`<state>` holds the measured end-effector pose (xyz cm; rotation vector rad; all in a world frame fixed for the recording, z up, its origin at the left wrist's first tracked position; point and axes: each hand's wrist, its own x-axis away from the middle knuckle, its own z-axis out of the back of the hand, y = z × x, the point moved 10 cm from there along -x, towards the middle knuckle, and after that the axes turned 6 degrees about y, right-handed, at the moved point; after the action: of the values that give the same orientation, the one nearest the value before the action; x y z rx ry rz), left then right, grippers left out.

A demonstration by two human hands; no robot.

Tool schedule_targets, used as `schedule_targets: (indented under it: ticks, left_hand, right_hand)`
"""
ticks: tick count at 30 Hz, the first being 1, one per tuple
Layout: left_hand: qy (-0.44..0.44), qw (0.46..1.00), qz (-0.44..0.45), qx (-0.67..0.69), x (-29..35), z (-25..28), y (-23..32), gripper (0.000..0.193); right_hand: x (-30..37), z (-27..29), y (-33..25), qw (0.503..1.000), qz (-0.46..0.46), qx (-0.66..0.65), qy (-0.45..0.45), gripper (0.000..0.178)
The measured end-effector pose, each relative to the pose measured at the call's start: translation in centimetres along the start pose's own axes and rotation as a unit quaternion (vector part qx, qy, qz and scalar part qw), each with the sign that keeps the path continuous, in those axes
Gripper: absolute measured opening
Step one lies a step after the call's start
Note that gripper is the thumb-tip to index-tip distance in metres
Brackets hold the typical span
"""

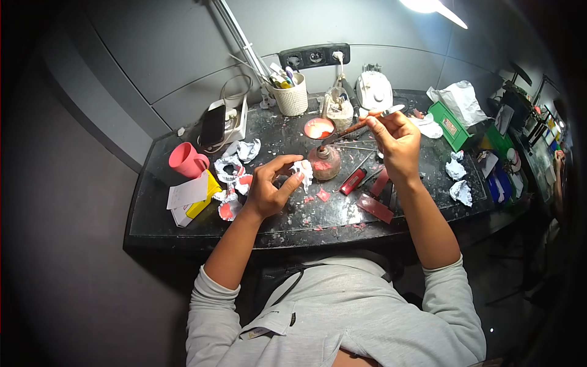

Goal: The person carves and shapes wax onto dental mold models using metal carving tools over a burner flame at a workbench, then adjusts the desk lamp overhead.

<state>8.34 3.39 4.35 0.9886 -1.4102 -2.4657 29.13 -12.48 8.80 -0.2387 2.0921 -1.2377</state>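
Observation:
My left hand [272,188] is closed around a small white plaster dental model [303,175] with pink on it, held up over the bench. In my right hand [397,144] is a wax knife [354,128] with a brown handle, pinched between thumb and fingers. Its far end points down and left, close to the top of a glass spirit burner [324,164]; I cannot tell whether it touches. No flame can be made out. Just behind the burner sits a round dish [319,128] of pink and whitish wax. Pink wax scraps [323,194] lie below the burner.
Pink wax sheets [374,208] and a red knife [353,181] lie front right of centre. Crumpled white paper [229,168], a pink mug [188,160] and a yellow box [205,194] stand left. A pen cup [290,95] and green box [449,126] are farther back.

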Motion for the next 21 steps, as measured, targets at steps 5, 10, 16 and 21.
schedule_targets:
  ticks: [5, 10, 16, 21]
  left_hand:
    - [0.003, 1.0, 0.021, -0.002, -0.1, 0.3, -0.2, 0.036]
    - [0.007, 1.0, 0.02, -0.01, -0.1, 0.5, 0.0, 0.034]
    - [0.007, 1.0, 0.021, -0.011, -0.1, 0.4, -0.3, 0.035]
    - [0.018, 1.0, 0.005, -0.012, -0.1, 0.7, -0.9, 0.032]
  right_hand:
    - [0.5, -1.3, -0.1, 0.997, -0.005, -0.039, -0.062, 0.014]
    - [1.6, -3.4, -0.1, 0.989, -0.03, -0.077, -0.122, 0.015]
    - [1.7, -3.6, 0.4, 0.987, -0.031, -0.077, -0.136, 0.015]
    - [1.8, -3.9, 0.4, 0.987, -0.033, -0.077, -0.137, 0.015]
